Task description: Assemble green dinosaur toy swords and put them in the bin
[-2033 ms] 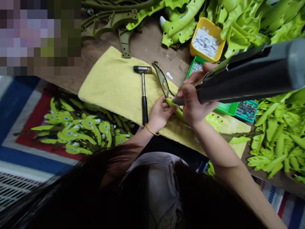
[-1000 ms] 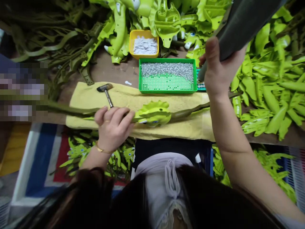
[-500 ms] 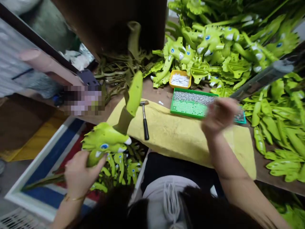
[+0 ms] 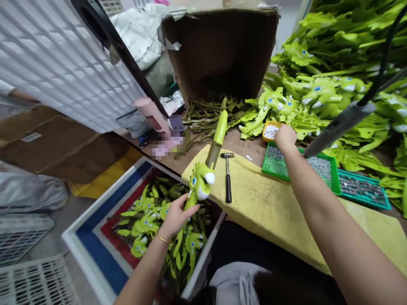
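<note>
My left hand [image 4: 178,216] grips a lime-green dinosaur toy [image 4: 199,182] by the neck below its head, over a bin. The head has blue eyes and white horn tips. From behind it a long olive and green piece [image 4: 220,129] reaches up over the bench. My right hand [image 4: 285,136] is at a small yellow dish [image 4: 266,133] of white pieces, its fingers curled down at the rim. The fingertips are hidden, so what they hold does not show. Between the hands lies a hammer [image 4: 228,178] with a black handle, on a yellow cloth [image 4: 254,199].
A green basket [image 4: 333,180] of small metal parts and a teal tray [image 4: 384,199] stand on the right. Green dinosaur parts [image 4: 318,97] are piled behind them. A grey tool [image 4: 338,127] hangs over the basket. Below left is a bin [image 4: 95,254] of dinosaur toys; behind stands a cardboard box [image 4: 219,55].
My right hand has moved from above the green basket to the yellow dish. My left hand has turned the dinosaur toy's head toward the cloth. The view has shifted and shows more of the left side.
</note>
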Demonstrator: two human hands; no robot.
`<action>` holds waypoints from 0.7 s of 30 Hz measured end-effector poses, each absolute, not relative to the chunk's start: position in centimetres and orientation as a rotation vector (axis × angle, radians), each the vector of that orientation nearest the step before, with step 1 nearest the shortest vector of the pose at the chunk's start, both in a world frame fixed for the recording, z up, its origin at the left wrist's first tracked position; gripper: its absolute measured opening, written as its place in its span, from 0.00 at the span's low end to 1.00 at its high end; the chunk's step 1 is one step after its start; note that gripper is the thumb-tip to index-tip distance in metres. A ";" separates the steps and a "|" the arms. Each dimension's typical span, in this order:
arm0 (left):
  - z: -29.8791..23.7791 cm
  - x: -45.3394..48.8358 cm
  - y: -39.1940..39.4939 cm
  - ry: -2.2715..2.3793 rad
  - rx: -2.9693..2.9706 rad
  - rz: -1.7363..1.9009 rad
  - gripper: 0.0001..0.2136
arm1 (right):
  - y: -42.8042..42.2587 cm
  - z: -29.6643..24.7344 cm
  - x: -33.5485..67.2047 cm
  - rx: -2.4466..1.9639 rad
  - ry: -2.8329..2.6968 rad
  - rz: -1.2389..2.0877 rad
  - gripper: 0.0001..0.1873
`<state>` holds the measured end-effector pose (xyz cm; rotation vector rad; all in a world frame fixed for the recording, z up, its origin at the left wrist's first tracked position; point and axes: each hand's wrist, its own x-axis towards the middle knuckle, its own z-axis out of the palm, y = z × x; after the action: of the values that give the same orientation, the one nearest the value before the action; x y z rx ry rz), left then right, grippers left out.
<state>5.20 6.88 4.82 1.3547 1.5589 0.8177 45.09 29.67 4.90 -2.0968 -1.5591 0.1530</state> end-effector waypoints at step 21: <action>4.8 12.1 7.6 1.117 0.823 0.988 0.28 | 11.6 9.4 29.5 -1.112 -1.501 1.232 0.08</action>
<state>12.08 7.55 4.84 0.8226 1.1174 0.9883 29.54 11.58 9.43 -1.1121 -1.5009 1.2322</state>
